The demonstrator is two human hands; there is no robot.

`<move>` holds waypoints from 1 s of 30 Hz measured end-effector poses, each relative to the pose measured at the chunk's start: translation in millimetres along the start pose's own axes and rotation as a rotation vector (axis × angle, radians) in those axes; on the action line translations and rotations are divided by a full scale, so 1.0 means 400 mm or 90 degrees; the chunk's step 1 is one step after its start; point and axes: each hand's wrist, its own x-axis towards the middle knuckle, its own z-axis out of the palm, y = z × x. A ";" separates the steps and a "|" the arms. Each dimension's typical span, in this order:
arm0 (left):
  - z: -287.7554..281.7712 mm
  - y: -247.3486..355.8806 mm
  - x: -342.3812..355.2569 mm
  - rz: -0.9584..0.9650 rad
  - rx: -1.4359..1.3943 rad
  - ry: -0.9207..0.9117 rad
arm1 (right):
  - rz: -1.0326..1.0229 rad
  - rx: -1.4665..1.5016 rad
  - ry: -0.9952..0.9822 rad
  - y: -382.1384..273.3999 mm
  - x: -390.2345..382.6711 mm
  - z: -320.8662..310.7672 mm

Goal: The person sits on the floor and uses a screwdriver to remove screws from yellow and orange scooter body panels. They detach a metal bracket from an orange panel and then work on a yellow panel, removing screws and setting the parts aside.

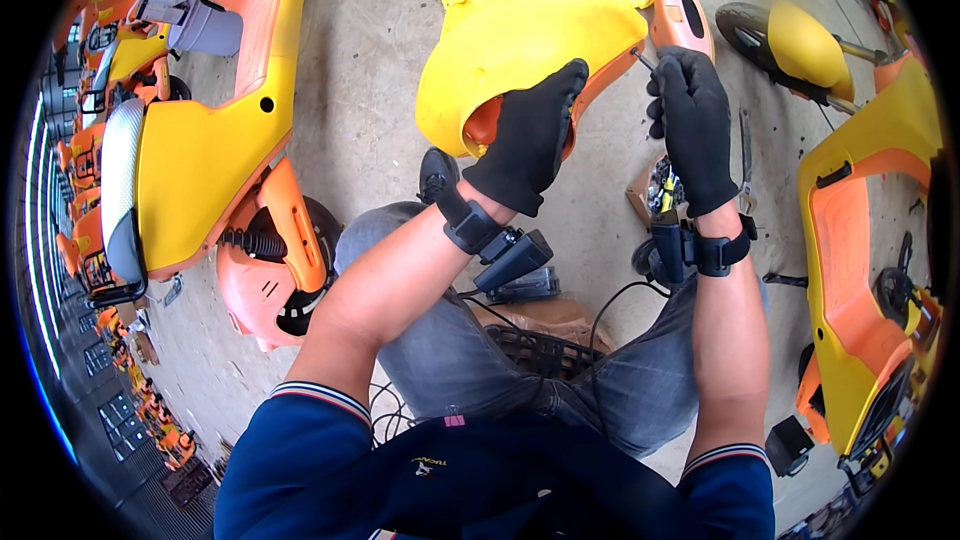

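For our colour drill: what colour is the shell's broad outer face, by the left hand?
The shell's outer face is yellow, best seen in the head view.

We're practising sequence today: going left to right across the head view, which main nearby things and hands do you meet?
Yellow-and-orange vehicle body → yellow shell with the left gloved hand against it → right gloved hand holding a thin metal tool → second yellow-and-orange vehicle body.

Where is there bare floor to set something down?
Wide bare floor lies between the yellow scooter on the left and the yellow cover at the left hand. A smaller patch separates that hand from the small box. Crowded around the right hand: box, metal tool, pink cover.
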 end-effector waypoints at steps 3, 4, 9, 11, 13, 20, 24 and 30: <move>0.007 0.000 0.004 -0.032 -0.109 0.003 | -0.143 -0.005 0.028 0.046 0.015 -0.004; 0.008 0.000 0.005 -0.035 -0.115 0.004 | -0.159 0.016 0.035 0.052 0.019 -0.004; 0.016 0.018 0.011 -0.131 -0.269 0.027 | -0.082 0.100 0.052 0.035 0.011 0.017; 0.012 0.013 0.009 -0.131 -0.245 0.021 | 0.004 0.122 0.034 0.017 0.008 0.013; 0.013 0.024 0.010 -0.176 -0.289 0.038 | 0.047 0.136 -0.013 0.012 0.008 -0.002; 0.009 0.029 0.012 -0.118 -0.211 0.028 | -0.141 0.122 0.029 0.049 0.018 -0.005; 0.010 0.023 0.012 -0.131 -0.243 0.027 | -0.039 0.154 0.030 0.028 0.014 0.012; 0.014 0.033 0.016 -0.202 -0.356 0.071 | 0.006 0.142 -0.019 0.014 0.008 -0.006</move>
